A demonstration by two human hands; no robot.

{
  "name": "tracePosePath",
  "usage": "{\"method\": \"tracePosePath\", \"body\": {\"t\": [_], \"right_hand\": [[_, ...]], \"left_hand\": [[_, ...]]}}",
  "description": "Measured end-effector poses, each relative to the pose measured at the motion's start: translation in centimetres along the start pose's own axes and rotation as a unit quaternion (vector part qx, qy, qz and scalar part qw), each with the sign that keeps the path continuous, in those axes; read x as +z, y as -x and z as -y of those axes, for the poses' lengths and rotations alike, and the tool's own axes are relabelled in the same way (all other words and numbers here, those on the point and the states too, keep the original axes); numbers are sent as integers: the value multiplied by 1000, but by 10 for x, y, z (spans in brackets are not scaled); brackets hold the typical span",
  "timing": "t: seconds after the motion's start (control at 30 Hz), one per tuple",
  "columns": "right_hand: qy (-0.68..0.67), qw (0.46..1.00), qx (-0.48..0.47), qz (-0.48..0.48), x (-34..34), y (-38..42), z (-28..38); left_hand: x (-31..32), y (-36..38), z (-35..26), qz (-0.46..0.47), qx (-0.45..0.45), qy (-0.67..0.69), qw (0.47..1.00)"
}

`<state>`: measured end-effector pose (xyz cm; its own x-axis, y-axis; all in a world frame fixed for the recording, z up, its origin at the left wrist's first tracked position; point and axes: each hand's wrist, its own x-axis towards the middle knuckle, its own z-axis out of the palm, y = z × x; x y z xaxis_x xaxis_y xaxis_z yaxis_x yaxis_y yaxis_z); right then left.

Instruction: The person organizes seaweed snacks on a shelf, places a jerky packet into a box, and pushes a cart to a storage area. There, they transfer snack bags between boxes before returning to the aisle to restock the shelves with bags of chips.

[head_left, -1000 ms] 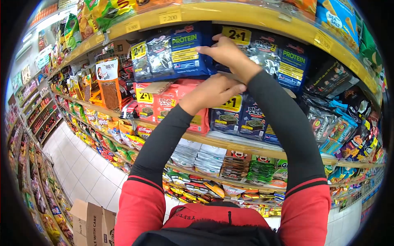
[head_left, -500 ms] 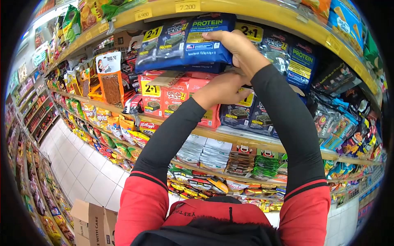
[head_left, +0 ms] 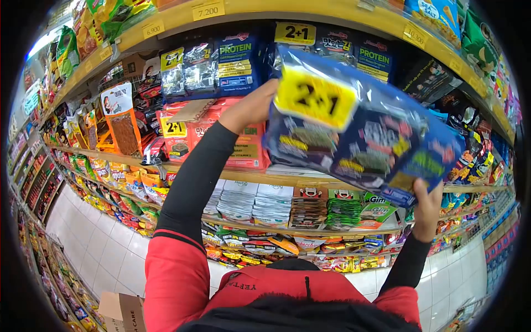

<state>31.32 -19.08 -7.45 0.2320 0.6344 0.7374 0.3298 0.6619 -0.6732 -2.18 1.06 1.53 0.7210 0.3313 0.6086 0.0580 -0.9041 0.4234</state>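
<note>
A large dark blue 2+1 seaweed snack pack (head_left: 365,135) hangs tilted in front of the shelf, its right end lower. My right hand (head_left: 426,207) grips its lower right corner, with the thumb on the front face. At the pack's upper left edge is my left hand (head_left: 254,105), closed on it, its fingers partly hidden behind. Behind my left hand stand pink 2+1 seaweed packs (head_left: 246,141) with a piece of cardboard (head_left: 191,110) on top. More blue seaweed packs (head_left: 235,66) stand at the back of the same shelf.
A yellow shelf edge with price tags (head_left: 208,10) runs above. The shelf below carries stacks of white packets (head_left: 272,206) and green packets (head_left: 345,213). To the left hangs an orange snack pouch (head_left: 123,127). A cardboard box (head_left: 119,310) stands on the floor at lower left.
A blue seaweed pack is now lifted off the shelf and held tilted in both hands. My right hand has moved down and right from the upper packs; the view has shifted right.
</note>
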Motion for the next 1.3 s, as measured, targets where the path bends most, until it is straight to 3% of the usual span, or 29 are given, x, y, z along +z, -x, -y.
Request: {"method": "tracePosePath", "body": {"t": [0.03, 0.07, 0.13, 0.17, 0.23, 0.33, 0.47, 0.53, 0.6, 0.67, 0.7, 0.73, 0.8, 1.0, 1.07, 1.1, 1.2, 1.3], "right_hand": [[30, 999, -10, -4, -12, 13, -14], [32, 999, -8, -6, -14, 18, -25], [44, 999, 10, 8, -15, 28, -44], [27, 1000, -8, -10, -5, 25, -53], [89, 994, 3, 65, 7, 10, -65], [171, 982, -46, 60, 36, -14, -66], [245, 965, 49, 75, 56, -29, -55], [420, 888, -121, -145, 72, -20, -56], [355, 911, -141, -158, 82, -18, -43], [451, 812, -324, -179, 85, -19, -51], [440, 792, -386, -173, 90, -22, -53], [439, 793, -386, -173, 97, -23, -47], [493, 791, -363, -7, 112, -24, -32], [472, 758, -430, 133, 139, -46, -55], [468, 758, -428, 155, 139, -56, -59], [463, 757, -428, 169, 139, -61, -62], [461, 754, -425, 195, 139, -70, -67], [473, 746, -434, 176, 142, -73, -70]], "left_hand": [[-11, -6, 3, 36, -33, -37, 998], [-9, -2, 24, -27, -32, -74, 996], [-9, -19, -13, 53, -53, 172, 982], [-8, -20, -15, 41, -41, 140, 988], [-10, -22, -8, 60, -56, 152, 985], [-19, -24, -9, 111, -73, 128, 983], [-18, -25, -15, 201, -44, 17, 979], [-18, -26, -25, 211, -75, 15, 975], [-16, -27, -31, 239, -83, -95, 963], [-15, -27, -25, 224, -68, -61, 970], [-16, -28, -22, 232, -70, -51, 969], [-17, -29, -20, 239, -73, -41, 967], [-17, -30, -22, 237, -42, -62, 969], [-19, -35, -24, 288, -5, -139, 947], [-16, -35, -25, 274, -39, -189, 942], [-16, -33, -22, 252, 3, -229, 940], [-17, -31, -19, 179, 7, -193, 965], [-18, -33, -23, 212, -15, -206, 955]]}}
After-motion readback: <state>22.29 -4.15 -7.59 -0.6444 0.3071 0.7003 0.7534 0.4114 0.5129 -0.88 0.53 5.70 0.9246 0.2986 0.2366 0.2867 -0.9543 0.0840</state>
